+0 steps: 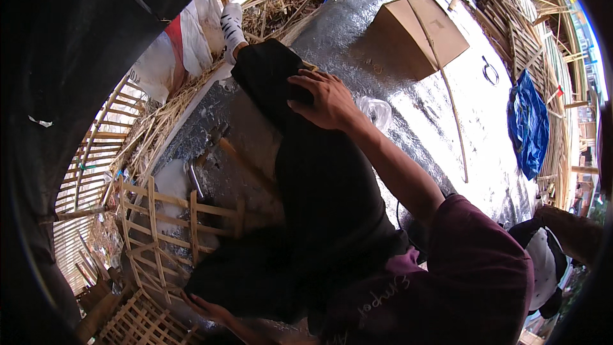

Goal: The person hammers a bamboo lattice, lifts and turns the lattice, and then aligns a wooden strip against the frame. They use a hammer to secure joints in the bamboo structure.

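A crinkled silver foil mat [447,108] covers the ground, shiny and creased all over, with loose straw and split bamboo slats heaped round its edges. The person sits on it in black trousers [319,204], smooth dark cloth, one leg stretched out to a foot in a white sock with dark stripes [231,25]. The right hand [325,99] lies flat on the knee of that leg, fingers spread and slightly curled over the cloth, holding nothing. The left hand [207,310] shows at the lower edge with its fingers stretched out, resting beside an open bamboo lattice frame [169,230]; whether it grips a slat cannot be told. The frame is made of pale thin strips crossed into squares, lying just left of the thigh and partly over the mat. A plain brown cardboard box [418,32] stands farther up the mat, with a long thin bamboo strip [447,89] leaning across it and running down over the foil. A clear crumpled plastic bag [377,112] lies just beside the right wrist. A blue cloth [529,124] hangs crumpled at the right edge of the mat, well apart from both hands
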### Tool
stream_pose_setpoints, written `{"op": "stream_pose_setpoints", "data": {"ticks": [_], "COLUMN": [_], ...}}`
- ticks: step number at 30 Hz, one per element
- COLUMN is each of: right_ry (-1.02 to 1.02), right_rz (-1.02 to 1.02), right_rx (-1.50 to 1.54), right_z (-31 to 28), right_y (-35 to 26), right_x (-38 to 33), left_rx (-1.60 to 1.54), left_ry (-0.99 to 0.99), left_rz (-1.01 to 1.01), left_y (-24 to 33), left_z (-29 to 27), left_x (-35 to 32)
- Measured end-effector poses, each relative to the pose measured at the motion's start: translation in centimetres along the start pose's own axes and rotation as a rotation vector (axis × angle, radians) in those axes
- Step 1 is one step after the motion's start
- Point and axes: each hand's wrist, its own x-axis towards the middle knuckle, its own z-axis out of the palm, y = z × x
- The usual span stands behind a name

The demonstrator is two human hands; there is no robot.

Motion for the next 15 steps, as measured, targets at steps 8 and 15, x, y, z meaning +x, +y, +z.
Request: {"op": "stream_pose_setpoints", "data": {"ticks": [8, 15], "right_ry": [0.259, 0.473], "right_rz": [0.228, 0.681], "right_rx": [-0.064, -0.767], "right_z": [-1.4, -9.1], "right_y": [0.1, 26.6], "right_x": [-2.4, -18.6], "left_rx": [0.096, 0.083], "left_ry": [0.04, 0.019], "left_rz": [-0.075, -0.092], "left_y": [2.4, 2.2], "left_z": [0.3, 1.2], "left_x": [-3.7, -6.9]}}
